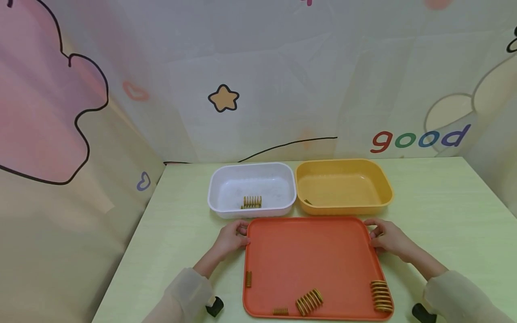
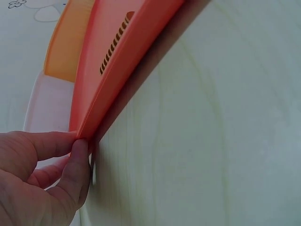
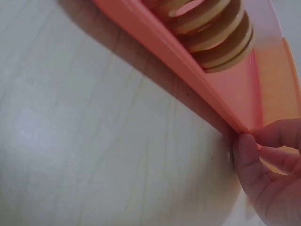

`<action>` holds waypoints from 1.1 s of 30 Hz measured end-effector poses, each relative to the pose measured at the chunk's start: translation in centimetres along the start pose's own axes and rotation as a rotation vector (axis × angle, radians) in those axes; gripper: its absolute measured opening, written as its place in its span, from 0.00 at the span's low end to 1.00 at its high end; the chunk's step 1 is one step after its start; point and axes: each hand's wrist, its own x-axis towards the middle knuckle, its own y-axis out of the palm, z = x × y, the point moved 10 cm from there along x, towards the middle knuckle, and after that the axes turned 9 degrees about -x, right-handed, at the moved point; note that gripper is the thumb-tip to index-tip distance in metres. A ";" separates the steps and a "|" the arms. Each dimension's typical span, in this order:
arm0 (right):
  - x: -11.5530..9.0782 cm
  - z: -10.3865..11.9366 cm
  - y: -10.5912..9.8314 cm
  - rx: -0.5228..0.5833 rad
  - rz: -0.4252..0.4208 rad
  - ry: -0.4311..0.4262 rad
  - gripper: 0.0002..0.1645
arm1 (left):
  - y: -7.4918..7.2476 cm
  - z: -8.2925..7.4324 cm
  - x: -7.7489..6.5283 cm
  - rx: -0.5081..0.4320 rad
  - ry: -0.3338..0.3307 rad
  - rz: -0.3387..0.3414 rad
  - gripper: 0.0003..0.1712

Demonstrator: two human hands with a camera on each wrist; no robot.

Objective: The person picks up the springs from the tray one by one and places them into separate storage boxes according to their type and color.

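An orange tray lies in the head view with several brass-coloured coil springs near its edges. The largest spring is at the near right corner, a medium spring by the front edge, and small springs to its left and along the left side. My left hand pinches the tray's left rim near the far corner, thumb and fingers on the edge in the left wrist view. On the opposite side, my right hand pinches the right rim. In the right wrist view, the large spring looms close to the camera.
Behind the tray stand a white bin holding springs and, beside it, a yellow bin with a small piece inside. The pale wooden table meets a printed cloth at the back and sides.
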 end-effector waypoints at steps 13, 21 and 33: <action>0.1 1.4 -1.1 -0.142 -0.035 -0.063 0.24 | -0.2 3.0 1.8 -0.016 -0.020 -0.007 0.25; -0.3 3.4 -2.1 -0.226 -0.096 -0.153 0.21 | -0.2 3.1 1.9 -0.018 -0.033 -0.004 0.24; -0.7 8.2 -0.8 -0.372 -0.112 -0.296 0.19 | -0.2 2.7 1.8 -0.026 -0.008 0.002 0.24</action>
